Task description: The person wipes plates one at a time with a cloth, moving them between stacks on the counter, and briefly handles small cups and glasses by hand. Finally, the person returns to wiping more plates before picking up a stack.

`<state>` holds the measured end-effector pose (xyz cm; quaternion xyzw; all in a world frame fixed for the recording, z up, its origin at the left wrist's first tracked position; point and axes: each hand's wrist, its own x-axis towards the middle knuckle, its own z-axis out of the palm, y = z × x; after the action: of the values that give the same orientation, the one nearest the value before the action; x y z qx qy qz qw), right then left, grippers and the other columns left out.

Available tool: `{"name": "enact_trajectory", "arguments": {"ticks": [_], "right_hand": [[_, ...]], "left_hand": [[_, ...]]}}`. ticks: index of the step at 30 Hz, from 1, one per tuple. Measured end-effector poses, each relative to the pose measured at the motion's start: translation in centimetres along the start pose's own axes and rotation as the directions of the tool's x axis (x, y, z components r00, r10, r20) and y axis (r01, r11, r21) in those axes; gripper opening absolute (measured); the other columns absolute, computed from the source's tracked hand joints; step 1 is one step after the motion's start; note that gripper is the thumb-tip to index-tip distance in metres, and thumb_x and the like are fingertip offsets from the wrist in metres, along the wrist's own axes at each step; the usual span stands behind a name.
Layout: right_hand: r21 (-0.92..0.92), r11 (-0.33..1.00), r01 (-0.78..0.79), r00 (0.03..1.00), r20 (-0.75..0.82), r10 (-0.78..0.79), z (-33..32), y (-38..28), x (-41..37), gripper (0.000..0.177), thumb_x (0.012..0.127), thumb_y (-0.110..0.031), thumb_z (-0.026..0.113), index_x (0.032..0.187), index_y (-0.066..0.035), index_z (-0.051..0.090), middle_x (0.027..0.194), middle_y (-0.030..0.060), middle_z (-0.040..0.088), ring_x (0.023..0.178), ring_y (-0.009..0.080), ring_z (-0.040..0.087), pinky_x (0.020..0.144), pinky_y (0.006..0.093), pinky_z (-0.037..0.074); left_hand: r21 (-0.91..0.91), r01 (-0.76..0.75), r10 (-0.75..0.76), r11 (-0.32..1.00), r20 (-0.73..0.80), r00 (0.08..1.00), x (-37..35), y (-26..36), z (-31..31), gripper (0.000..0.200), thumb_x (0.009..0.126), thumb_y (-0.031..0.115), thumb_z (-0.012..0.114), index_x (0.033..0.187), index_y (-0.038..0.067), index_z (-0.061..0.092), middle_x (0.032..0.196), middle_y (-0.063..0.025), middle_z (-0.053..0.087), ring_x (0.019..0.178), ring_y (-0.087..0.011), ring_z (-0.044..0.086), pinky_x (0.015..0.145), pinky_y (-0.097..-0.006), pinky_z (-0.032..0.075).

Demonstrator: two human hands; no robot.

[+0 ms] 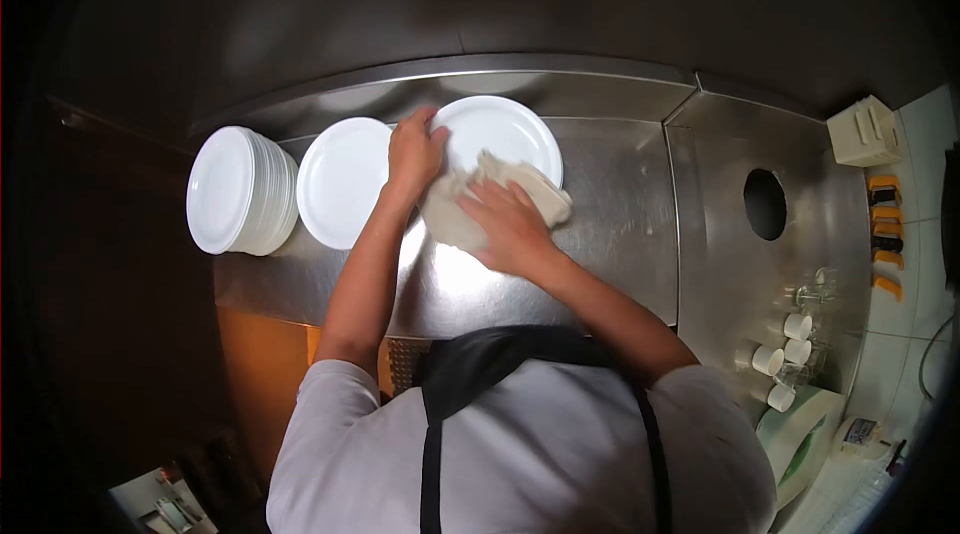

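The stainless-steel bench (620, 244) carries a leaning stack of round white plates (240, 189) at the left and a second white plate (345, 182) beside it. The round white plate in hand (505, 132) sits centre, far side. A crumpled beige cloth (455, 214) covers its near edge. The left hand (415, 152) grips the plate's left rim, and the right hand (512, 226) presses palm-down on the cloth, unclenched.

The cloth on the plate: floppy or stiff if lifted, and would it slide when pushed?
Probably floppy: the cloth lies bunched in folds under the right hand. It likely slides easily over the glossy white plate, whose rim the left hand holds. It seems light, draping off the plate onto the steel counter.
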<state>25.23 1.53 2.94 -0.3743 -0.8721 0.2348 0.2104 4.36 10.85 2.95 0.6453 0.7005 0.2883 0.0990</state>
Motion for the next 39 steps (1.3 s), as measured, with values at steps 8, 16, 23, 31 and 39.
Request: {"name": "enact_trajectory", "arguments": {"ticks": [8,16,23,31,39], "right_hand": [[0.303,0.881,-0.364,0.827,-0.331,0.455,-1.7,6.9,-1.8,0.088,0.068,-0.007,0.084,0.146,-0.010,0.043,0.150,0.0251,0.033,0.135,0.0458,0.039,0.112,0.0462,0.037],[0.576,0.817,-0.010,0.668,-0.604,0.434,-2.6,8.5,0.1,0.086,0.066,0.001,0.085,0.142,-0.007,0.045,0.129,0.0117,0.060,0.121,0.0260,0.057,0.104,0.0368,0.045],[0.568,0.645,0.512,0.758,-0.651,-0.028,-10.2,0.5,2.5,0.066,0.076,-0.008,0.078,0.136,0.000,0.051,0.129,0.0142,0.061,0.119,0.0291,0.060,0.102,0.0400,0.047],[0.643,0.630,0.436,0.855,-0.513,-0.069,-3.0,-7.5,4.0,0.067,0.075,-0.041,0.079,0.129,-0.004,0.062,0.141,0.0283,0.050,0.132,0.0419,0.049,0.111,0.0471,0.037],[0.574,0.677,0.461,0.832,-0.544,-0.105,-2.6,-13.6,11.3,0.081,0.071,-0.050,0.080,0.135,-0.006,0.057,0.140,0.0271,0.048,0.131,0.0468,0.045,0.111,0.0517,0.035]], "left_hand": [[0.096,0.096,-0.091,0.991,-0.059,0.994,0.1,0.8,0.2,0.031,0.082,0.018,0.077,0.101,-0.002,0.064,0.097,-0.0183,0.067,0.084,-0.0325,0.066,0.076,-0.0410,0.052],[-0.015,0.175,-0.176,0.984,-0.137,0.975,0.0,6.5,-1.8,0.052,0.094,0.046,0.061,0.100,-0.006,0.059,0.098,-0.0263,0.067,0.087,-0.0401,0.066,0.079,-0.0460,0.051],[-0.728,-0.039,-0.012,0.685,-0.064,0.998,-0.1,9.5,-1.4,0.048,0.095,0.043,0.059,0.112,-0.002,0.059,0.095,-0.0224,0.069,0.088,-0.0340,0.067,0.080,-0.0410,0.051],[-0.822,0.283,0.399,-0.494,0.075,0.914,-2.4,1.6,-2.6,0.047,0.093,0.045,0.059,0.112,0.001,0.057,0.094,-0.0175,0.064,0.086,-0.0297,0.061,0.078,-0.0398,0.048],[-0.659,0.493,0.589,-0.568,0.092,0.803,-2.4,-6.3,-5.2,0.047,0.091,0.047,0.060,0.112,0.005,0.054,0.093,-0.0127,0.059,0.084,-0.0254,0.055,0.076,-0.0387,0.045]]}}
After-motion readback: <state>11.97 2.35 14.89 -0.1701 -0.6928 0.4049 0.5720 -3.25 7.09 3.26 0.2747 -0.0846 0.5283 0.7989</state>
